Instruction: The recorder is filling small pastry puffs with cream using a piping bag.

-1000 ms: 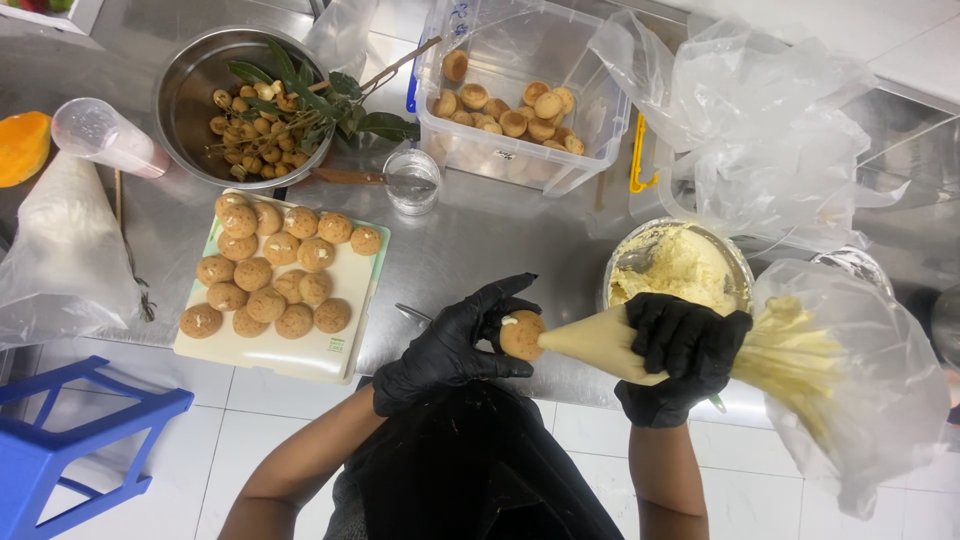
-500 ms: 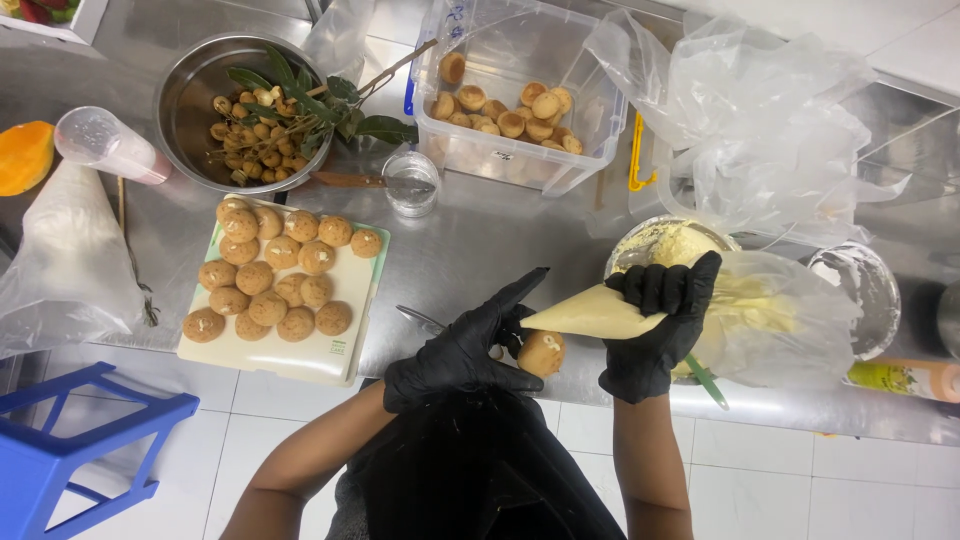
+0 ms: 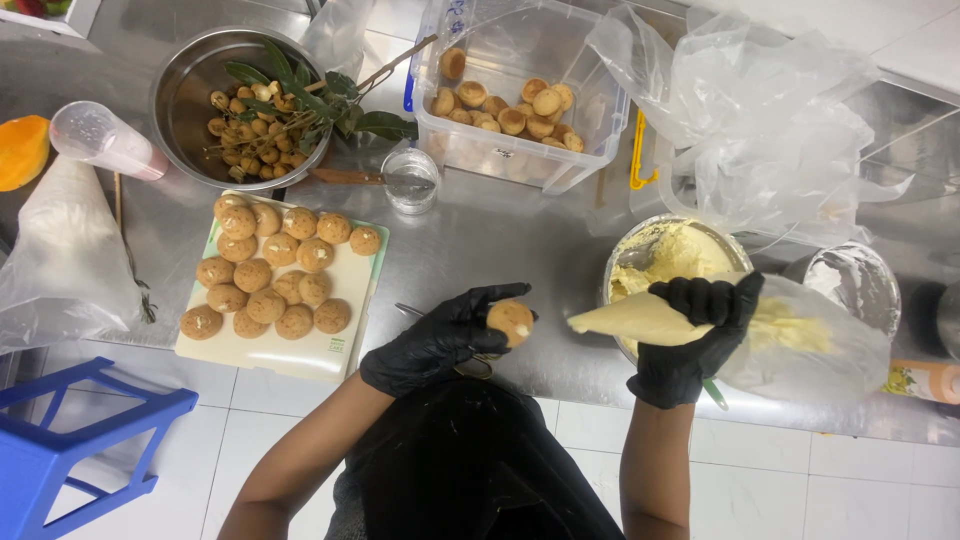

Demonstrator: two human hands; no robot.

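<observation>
Steel worktop [image 3: 500, 250] fills the view, with white floor tiles and a blue stool [image 3: 70, 440] below its near edge. Whatever lies under the crumpled plastic bags [image 3: 770, 120] at the right is hidden, and a small orange bottle [image 3: 925, 380] is cut off by the frame edge. A black apron hides the person's body. The left hand [image 3: 440, 340], black-gloved, is closed around a small round pastry puff [image 3: 510, 320]. The right hand [image 3: 695, 335] grips a cream-filled piping bag [image 3: 650, 320], its tip just beside the puff. Behind it, a metal bowl [image 3: 625, 255] holds pale cream. A clear tub [image 3: 590, 130] holds more puffs; a white board [image 3: 340, 345] carries rows of them. Another steel bowl [image 3: 180, 90] holds small brown fruit on leafy twigs.
</observation>
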